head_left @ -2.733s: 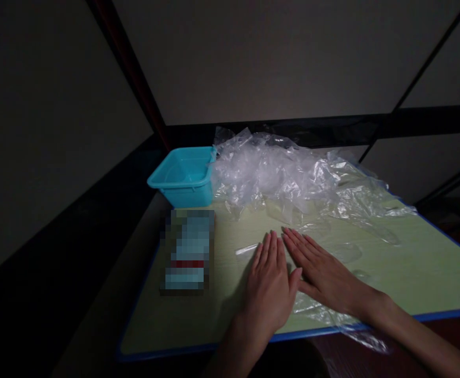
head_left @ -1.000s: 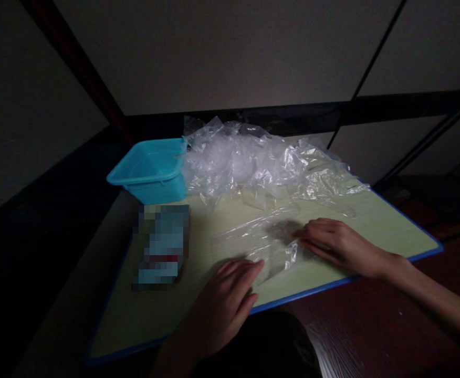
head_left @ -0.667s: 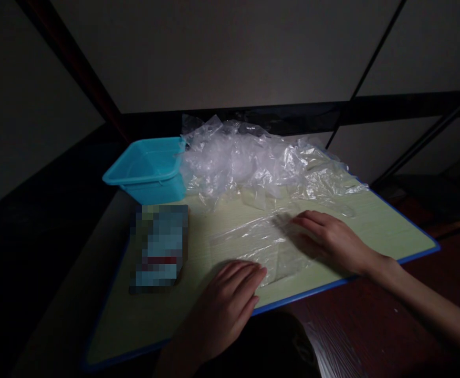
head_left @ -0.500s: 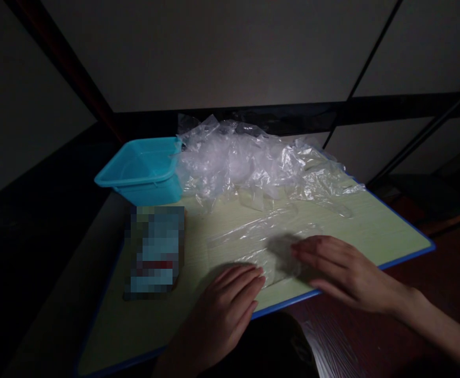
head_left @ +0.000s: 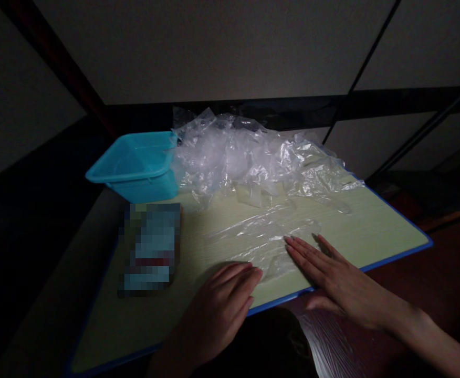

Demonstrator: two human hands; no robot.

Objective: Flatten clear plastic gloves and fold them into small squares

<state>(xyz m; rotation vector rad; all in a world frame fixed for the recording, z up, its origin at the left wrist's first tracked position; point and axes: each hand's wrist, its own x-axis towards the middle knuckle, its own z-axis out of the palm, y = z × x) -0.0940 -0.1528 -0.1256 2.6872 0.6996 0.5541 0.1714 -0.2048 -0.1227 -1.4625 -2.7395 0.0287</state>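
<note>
A clear plastic glove (head_left: 259, 239) lies flat on the pale green board (head_left: 375, 228). My left hand (head_left: 218, 310) rests palm down at the board's near edge, fingers together and stretched out, fingertips at the glove's near-left edge. My right hand (head_left: 328, 278) lies flat on the glove's right end, fingers extended and slightly apart. Neither hand holds anything.
A heap of crumpled clear plastic gloves (head_left: 253, 157) fills the board's far side. A turquoise plastic tub (head_left: 135, 165) stands at the far left. A blurred box-like item (head_left: 149, 249) lies left of my hands. Dark wood table (head_left: 442, 273) shows on the right.
My right hand has slid over the glove, pulling back toward the near edge and flattening, fingers straight. My left hand has stayed at the near-left edge. The view shifted slightly.
</note>
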